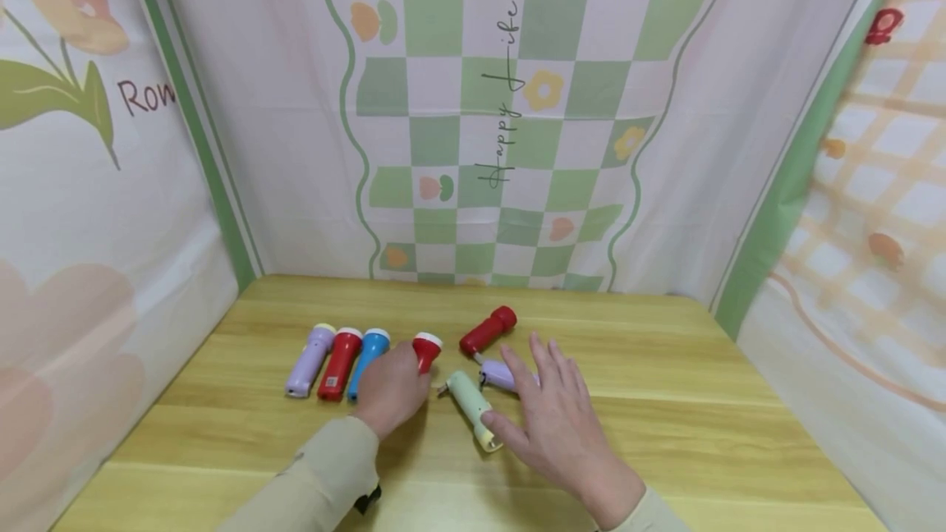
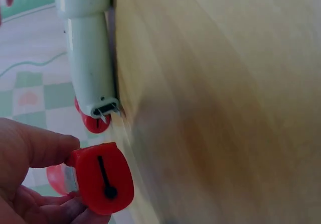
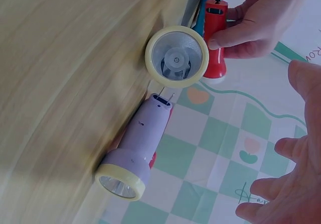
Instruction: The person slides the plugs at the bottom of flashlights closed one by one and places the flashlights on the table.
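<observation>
My left hand pinches a red flashlight with a white head rim. In the left wrist view its red tail end faces the camera, with thumb and fingers around the body. My right hand has its fingers spread and holds nothing. Beside its thumb lies a mint green flashlight with a cream rim and metal plug prongs out at its tail. Partly hidden behind the right fingers is a lilac flashlight, its prongs also out. A second red flashlight lies beyond it.
Left of the left hand, a lilac flashlight, a red flashlight and a blue flashlight lie side by side, heads away from me. The wooden table ends at a printed curtain behind and at both sides.
</observation>
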A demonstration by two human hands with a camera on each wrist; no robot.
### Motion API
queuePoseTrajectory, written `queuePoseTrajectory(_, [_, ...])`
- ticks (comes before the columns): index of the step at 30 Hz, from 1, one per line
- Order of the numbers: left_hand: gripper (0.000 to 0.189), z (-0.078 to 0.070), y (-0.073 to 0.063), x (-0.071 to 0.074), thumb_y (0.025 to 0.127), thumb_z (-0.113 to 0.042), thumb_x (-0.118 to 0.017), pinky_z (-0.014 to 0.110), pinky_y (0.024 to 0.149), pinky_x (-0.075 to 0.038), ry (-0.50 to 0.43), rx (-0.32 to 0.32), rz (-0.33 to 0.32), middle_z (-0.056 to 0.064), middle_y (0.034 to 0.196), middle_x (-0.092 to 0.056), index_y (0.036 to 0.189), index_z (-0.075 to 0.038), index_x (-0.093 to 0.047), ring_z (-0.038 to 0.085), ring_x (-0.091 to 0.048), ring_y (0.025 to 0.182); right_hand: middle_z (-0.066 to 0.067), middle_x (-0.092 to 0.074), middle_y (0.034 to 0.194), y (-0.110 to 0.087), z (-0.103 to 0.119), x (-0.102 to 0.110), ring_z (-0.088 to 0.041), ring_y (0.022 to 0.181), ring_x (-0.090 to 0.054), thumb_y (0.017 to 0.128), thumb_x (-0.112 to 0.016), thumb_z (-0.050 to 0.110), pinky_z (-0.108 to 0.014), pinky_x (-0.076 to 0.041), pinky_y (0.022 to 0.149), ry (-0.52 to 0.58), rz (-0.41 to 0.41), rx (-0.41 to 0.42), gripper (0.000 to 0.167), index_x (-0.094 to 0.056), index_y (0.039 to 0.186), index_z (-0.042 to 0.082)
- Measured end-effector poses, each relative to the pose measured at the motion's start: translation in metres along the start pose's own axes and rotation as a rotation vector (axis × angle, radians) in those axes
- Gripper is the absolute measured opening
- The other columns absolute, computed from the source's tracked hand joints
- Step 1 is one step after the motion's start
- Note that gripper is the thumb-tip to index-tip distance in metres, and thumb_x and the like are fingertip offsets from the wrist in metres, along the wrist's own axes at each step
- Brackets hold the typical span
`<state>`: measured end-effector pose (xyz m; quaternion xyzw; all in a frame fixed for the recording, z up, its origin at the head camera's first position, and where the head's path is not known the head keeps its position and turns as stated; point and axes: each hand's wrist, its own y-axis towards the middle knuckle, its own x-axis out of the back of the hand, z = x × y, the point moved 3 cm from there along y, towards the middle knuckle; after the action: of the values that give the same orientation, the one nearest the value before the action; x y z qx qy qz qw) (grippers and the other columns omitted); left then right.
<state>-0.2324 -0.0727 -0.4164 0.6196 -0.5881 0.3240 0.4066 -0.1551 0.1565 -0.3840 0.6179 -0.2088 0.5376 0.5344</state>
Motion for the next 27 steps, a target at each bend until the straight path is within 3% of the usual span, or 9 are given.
queuePoseTrajectory(4, [0.026,0.001,0.004,-0.004,0.093,-0.028,-0.077,0.039,0.059,-0.051,0.065,-0.015,-0.013,0.005,0.076,-0.063,0.085,-0.009,-0.061,0.024,-0.057,0.065,-0.028,-0.028,0.166,0.000,0.000,-0.001,-0.051,0.153,-0.027,0.095,-0.063,0.065,-0.068,-0.025,0.121,0.001,0.010,-0.006,0.085,-0.038,0.162,0.019])
queuePoseTrajectory(14, [0.017,0.004,0.012,-0.008,0.092,-0.020,-0.074,0.045,0.061,-0.055,0.136,0.042,0.005,0.014,0.083,-0.066,0.086,-0.005,-0.069,0.030,-0.062,0.074,-0.029,-0.031,0.165,0.000,-0.001,-0.002,-0.052,0.151,-0.029,0.094,-0.066,0.063,-0.068,-0.026,0.120,-0.004,-0.002,0.003,0.084,-0.040,0.161,0.018])
queuePoseTrajectory(27, [0.016,0.006,0.015,-0.013,0.096,-0.017,-0.071,0.044,0.065,-0.058,0.156,0.024,-0.025,0.012,0.085,-0.069,0.089,-0.004,-0.068,0.029,-0.063,0.073,-0.030,-0.033,0.163,0.000,-0.001,-0.002,-0.054,0.150,-0.031,0.094,-0.069,0.059,-0.070,-0.027,0.119,0.011,-0.018,0.009,0.082,-0.044,0.159,0.016])
